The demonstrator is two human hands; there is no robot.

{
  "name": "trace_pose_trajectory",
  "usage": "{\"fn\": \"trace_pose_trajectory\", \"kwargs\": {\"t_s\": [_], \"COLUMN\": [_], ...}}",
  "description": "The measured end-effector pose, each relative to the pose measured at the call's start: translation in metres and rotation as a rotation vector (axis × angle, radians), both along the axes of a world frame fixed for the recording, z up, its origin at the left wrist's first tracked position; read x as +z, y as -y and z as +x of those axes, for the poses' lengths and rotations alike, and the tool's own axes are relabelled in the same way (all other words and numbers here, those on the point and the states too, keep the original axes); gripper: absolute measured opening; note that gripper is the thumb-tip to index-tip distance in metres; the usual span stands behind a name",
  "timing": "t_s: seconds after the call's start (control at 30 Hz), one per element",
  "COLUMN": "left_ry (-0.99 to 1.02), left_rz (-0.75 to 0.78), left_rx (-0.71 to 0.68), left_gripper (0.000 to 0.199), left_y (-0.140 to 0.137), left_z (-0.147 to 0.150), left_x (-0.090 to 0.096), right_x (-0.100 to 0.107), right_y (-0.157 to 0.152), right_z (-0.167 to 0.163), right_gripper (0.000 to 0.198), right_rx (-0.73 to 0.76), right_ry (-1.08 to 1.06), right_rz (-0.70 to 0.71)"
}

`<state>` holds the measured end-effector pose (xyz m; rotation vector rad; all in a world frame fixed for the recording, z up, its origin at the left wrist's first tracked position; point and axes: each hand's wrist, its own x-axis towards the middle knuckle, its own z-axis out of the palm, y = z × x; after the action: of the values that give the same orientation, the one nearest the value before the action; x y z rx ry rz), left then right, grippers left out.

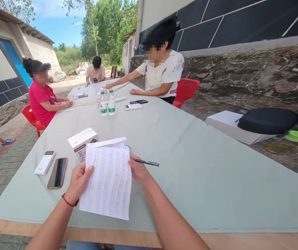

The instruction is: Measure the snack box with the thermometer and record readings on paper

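Observation:
A white sheet of paper (107, 182), covered in columns of small handwriting, is held up over the near end of the table. My left hand (80, 180) pinches its left edge, thumb on the front. On the opposite edge, my right hand (137, 169) grips the paper, and a dark pen (147, 162) sticks out to the right from that hand. The top of the paper is folded over or has another sheet behind it. Partly hidden behind it stands a white box (82, 137) with brown print. A phone (57, 173) and a white power bank (45, 162) lie left of my left hand.
Several water bottles (111, 102) stand mid-table, near another white power bank (132, 107) and a dark phone (138, 101). Three people sit around the far part of the table (203, 173); one reaches toward the bottles. A black case (268, 120) rests on a white box at right.

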<state>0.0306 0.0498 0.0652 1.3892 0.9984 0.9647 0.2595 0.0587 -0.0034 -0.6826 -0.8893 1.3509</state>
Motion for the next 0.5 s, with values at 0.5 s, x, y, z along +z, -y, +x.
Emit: {"fn": "trace_pose_trajectory", "kwargs": {"t_s": [0.5], "left_ry": [-1.147], "left_rz": [0.225], "left_rx": [0.060], "left_gripper": [0.065], "left_y": [0.003], "left_z": [-0.027], "left_x": [-0.057], "right_x": [-0.043], "right_y": [-0.022], "right_z": [-0.005], "right_gripper": [0.048], "right_rx": [-0.669], "right_ry": [0.687], "right_rz": [-0.121]}}
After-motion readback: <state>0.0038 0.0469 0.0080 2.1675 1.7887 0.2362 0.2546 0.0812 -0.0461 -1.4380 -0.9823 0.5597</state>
